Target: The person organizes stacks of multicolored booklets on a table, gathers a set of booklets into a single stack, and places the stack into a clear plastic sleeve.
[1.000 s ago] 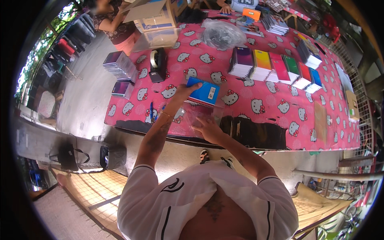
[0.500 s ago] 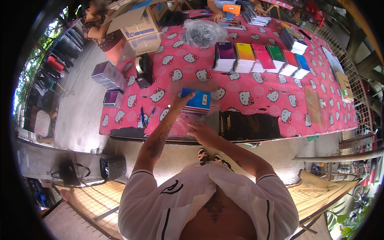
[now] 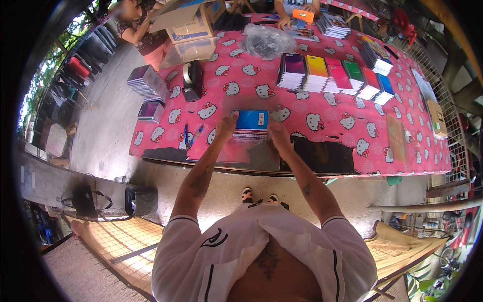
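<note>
Blue spiral notebook (image 3: 251, 121): top of a small stack lying flat near the front of the table with pink cartoon-cat cloth (image 3: 322, 108), roughly centre. Left hand (image 3: 226, 127): fingers extended, pressed against the left edge of the stack; grip partly closed on that side. Right hand (image 3: 278, 136): fingers loosely curled, touching the stack's right edge; whether it clasps or merely steadies cannot be told. Row of coloured notebook stacks (image 3: 334, 75): purple, yellow, pink, green, red, blue, set side by side farther back and to the right, well apart from the hands. Tape dispenser (image 3: 191, 79): black, upright, behind and left of the blue notebook. Pens (image 3: 190, 136): lying on the cloth just left of the left hand. Black sheet (image 3: 322, 153): flat at the table's front edge, just beside the right hand. Clear plastic bag (image 3: 266, 40): crumpled, far side. Cardboard box (image 3: 188, 22): far left corner.
</note>
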Demonstrator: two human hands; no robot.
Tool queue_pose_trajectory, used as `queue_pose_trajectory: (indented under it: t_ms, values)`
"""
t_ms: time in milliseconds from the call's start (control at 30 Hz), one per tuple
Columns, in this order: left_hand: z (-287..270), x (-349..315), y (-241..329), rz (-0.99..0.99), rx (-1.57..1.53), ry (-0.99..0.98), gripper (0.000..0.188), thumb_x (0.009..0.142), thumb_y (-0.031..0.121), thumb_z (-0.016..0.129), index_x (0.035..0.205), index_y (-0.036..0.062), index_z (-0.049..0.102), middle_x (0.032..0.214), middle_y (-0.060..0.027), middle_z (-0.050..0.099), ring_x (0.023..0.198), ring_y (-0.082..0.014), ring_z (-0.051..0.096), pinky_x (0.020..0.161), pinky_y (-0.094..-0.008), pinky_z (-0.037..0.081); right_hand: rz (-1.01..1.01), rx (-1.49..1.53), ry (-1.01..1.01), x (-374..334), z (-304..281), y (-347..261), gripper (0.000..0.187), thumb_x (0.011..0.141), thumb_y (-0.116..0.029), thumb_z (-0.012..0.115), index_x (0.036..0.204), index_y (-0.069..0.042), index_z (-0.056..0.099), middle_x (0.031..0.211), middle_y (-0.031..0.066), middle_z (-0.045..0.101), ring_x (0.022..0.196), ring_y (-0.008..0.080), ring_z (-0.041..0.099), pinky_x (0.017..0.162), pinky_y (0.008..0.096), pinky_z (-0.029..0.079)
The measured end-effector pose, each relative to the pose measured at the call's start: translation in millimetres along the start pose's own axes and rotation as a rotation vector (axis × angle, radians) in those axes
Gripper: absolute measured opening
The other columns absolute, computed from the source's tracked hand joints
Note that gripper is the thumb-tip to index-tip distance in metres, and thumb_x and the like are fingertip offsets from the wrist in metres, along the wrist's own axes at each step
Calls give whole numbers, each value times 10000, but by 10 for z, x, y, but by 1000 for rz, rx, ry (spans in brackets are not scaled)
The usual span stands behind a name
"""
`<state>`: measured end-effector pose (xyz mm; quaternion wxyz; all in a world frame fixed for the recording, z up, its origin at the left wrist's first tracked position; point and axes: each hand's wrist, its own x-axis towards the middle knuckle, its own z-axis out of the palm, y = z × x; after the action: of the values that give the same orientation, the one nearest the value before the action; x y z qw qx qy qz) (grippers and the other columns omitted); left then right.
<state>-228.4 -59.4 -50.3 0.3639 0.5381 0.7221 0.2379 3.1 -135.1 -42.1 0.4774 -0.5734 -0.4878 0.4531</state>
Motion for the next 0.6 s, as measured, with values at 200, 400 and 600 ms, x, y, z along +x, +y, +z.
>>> queue_pose_trajectory:
  t_ms: [200, 400, 600]
  values:
    - [54, -10, -167, -22, -450, -96, 510, 949, 546, 587, 845, 48, 551, 653, -11, 511, 475, -92, 433, 411, -249, 324, 149, 31, -202, 278, -86, 243, 442, 964, -356, 593, 1303, -75, 568, 1060, 6, 622, 923, 145, 561, 769, 282, 449]
    - [41, -33, -519, 29, -713, -86, 336, 918, 388, 689, 928, 66, 597, 777, -26, 595, 616, -115, 542, 494, -234, 412, 130, 31, -200, 82, -131, 31, 403, 936, -304, 648, 1283, -106, 590, 1109, 58, 653, 1090, 170, 567, 866, 338, 445]
    - [-293, -724, -797, 908, 88, -248, 164, 892, 173, 721, 991, 66, 644, 788, -62, 650, 677, -186, 616, 573, -321, 499, -448, -654, -572, -380, -447, 233, 214, 885, -171, 696, 1066, -62, 662, 1049, 88, 687, 947, 260, 678, 764, 378, 517]
